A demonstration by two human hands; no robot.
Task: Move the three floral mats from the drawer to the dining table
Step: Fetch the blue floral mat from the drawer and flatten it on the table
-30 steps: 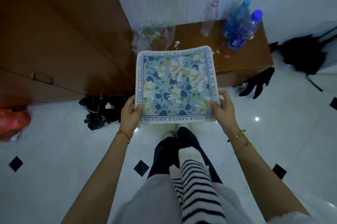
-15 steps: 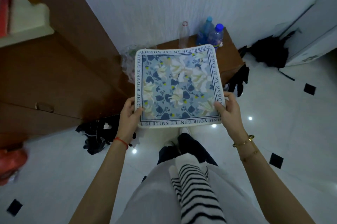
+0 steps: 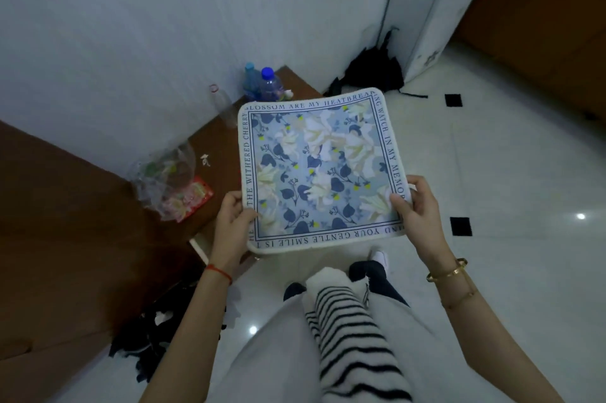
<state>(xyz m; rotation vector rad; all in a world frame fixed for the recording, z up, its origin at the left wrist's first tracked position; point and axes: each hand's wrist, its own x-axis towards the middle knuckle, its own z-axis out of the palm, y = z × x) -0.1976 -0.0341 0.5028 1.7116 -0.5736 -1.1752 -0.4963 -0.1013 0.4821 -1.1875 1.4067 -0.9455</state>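
A square floral mat (image 3: 319, 169) with blue leaves, white flowers and a lettered border is held flat in front of me, above the floor. My left hand (image 3: 233, 217) grips its near left corner, thumb on top. My right hand (image 3: 414, 205) grips its near right corner the same way. Whether more mats lie under the top one cannot be told. No drawer or dining table is in view.
A low wooden cabinet (image 3: 210, 146) on the left carries several plastic bottles (image 3: 267, 87), a clear bag (image 3: 164, 176) and a red packet (image 3: 191, 197). Dark clothes (image 3: 154, 330) lie on the white tiled floor (image 3: 511, 179). A black bag (image 3: 373, 72) sits in the wall corner. A wooden door stands at the right.
The view has swung to the right: the cabinet and bottles slid left and the corner and door came into view. Both hands keep their hold on the mat.
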